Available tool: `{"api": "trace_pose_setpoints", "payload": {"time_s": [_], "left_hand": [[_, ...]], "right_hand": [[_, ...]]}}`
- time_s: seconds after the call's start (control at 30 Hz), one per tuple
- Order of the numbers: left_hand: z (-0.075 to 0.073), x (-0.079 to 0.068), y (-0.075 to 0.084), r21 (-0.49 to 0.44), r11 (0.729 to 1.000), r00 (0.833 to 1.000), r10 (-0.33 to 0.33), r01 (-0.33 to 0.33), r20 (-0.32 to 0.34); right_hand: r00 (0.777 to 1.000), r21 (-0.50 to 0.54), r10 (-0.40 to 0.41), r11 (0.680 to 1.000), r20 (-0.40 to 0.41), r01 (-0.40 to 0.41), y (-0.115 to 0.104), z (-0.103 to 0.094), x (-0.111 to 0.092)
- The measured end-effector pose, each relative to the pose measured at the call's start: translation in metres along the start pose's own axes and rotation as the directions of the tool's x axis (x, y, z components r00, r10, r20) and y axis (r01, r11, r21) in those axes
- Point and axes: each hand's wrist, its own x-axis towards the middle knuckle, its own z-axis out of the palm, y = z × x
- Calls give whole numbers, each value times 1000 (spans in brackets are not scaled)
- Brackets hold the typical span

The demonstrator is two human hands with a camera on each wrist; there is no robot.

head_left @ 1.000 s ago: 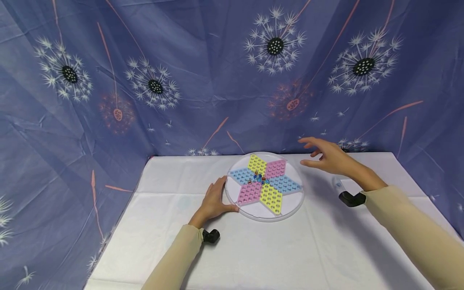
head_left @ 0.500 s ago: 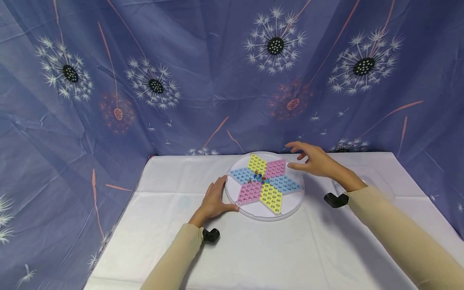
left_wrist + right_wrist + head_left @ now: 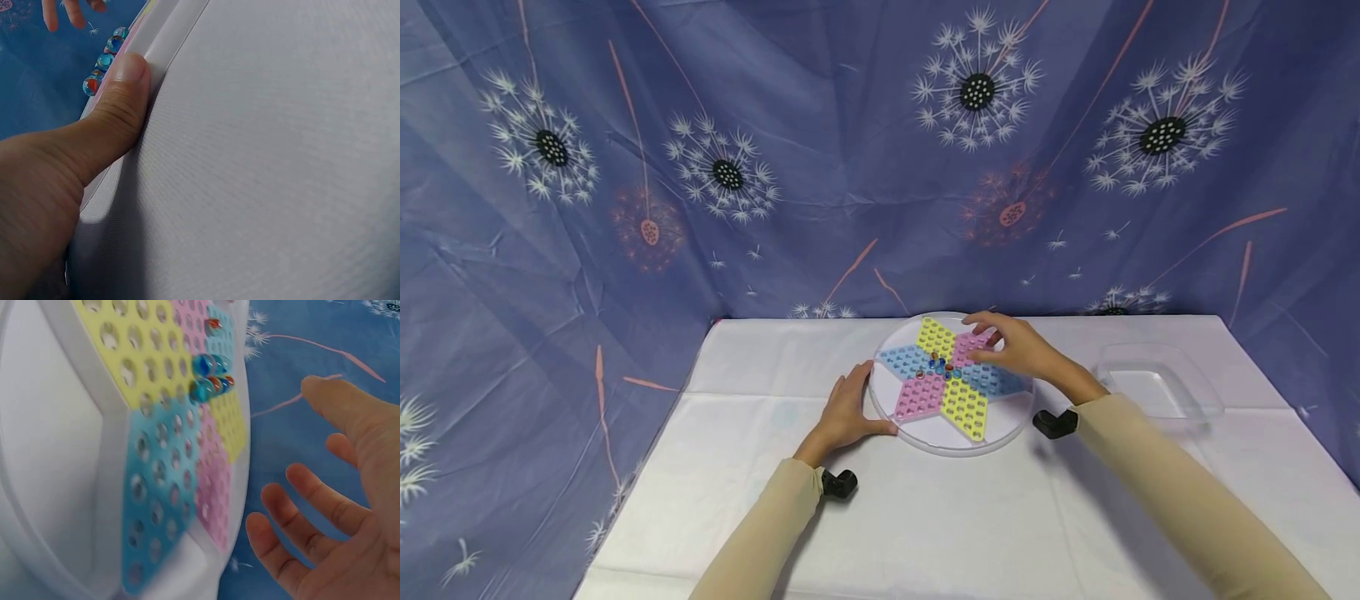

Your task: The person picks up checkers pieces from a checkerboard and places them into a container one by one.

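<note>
White cloth [image 3: 925,525] here, creased by long folds, and a blue dandelion-print drape [image 3: 820,108] hangs behind it and down the left side. The round board [image 3: 1003,412] sits by the cloth's far edge, glassy marbles [image 3: 942,364] clustered mid-star! Left hand [image 3: 844,417]: thumb and fingers spread wide, touching the rim. Right hand [image 3: 1011,346]: over 1 pink point, fingers loosely parted, gripping nothing. Clear tray [image 3: 1150,392] to the right.

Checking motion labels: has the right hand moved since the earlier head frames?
Yes, leftward: in the head view, the right hand went from just off the game board's upper-right edge to over its right part.
</note>
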Motion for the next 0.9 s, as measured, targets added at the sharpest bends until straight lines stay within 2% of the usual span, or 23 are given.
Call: {"api": "trace_pose_setpoints", "payload": {"time_s": [0.2,0.4,0.7,0.9], "left_hand": [[1,1,-2,8,1000,1000,-2,2,-4],[2,1,-4,18,1000,1000,-17,17,6],[3,2,-3,14,1000,1000,-15,15,2],[3,2,-4,16,1000,1000,-13,12,6]], "right_hand": [[1000,3,2,1000,-20,-2,5,19,6],[1000,20,12,1000,-5,-12,7,33,7],[1000,-30,-7,1000,-14,7,11,42,3],[999,-6,-25,1000,-22,25,15,47,2]]}}
